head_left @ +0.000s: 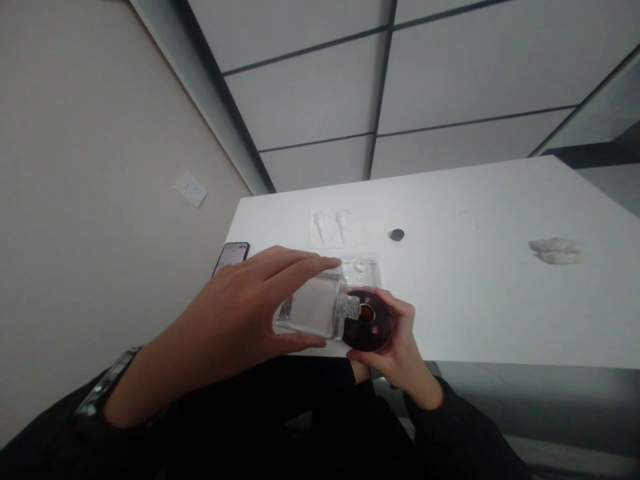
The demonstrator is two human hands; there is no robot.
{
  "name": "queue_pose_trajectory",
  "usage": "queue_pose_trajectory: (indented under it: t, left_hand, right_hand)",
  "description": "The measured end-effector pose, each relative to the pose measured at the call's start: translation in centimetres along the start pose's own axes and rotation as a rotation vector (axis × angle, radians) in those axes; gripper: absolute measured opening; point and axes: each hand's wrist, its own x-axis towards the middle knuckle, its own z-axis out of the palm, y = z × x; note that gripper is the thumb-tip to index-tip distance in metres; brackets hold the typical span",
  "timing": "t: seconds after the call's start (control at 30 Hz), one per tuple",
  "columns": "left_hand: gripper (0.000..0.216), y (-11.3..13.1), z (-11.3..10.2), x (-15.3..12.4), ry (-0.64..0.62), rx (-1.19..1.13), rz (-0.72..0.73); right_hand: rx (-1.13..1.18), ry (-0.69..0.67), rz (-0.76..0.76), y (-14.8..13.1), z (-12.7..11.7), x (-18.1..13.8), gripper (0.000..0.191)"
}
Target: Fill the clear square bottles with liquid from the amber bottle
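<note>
My left hand [260, 300] is closed around a clear square bottle [315, 303], tipped on its side with its threaded neck pointing right. Fingers of my right hand [400, 333] wrap round a dark brown round bottle [375, 333], whose uncapped mouth faces up toward me. The clear bottle's neck lies right at the brown bottle's opening; whether they touch I cannot tell. Liquid seems to be inside the clear bottle, though its level is hard to make out. Behind the bottles, a clear plastic tray [367, 268] is partly hidden by my hands.
On the white table [480, 300] lie two white pump heads [343, 225] in a clear bag, a small dark cap [397, 235] and a crumpled white cloth or tissue [556, 251]. A phone [233, 253] rests at the left edge, near the wall with a socket [191, 189].
</note>
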Motion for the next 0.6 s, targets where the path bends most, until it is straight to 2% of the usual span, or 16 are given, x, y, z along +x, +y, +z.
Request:
queue_pose_trajectory:
  t: [0.6]
  left_hand:
    - [0.061,0.33,-0.64,0.15,-0.022,0.049,0.017]
  right_hand:
    - [-0.049,0.001,0.006,-0.09,-0.06,-0.01,0.098]
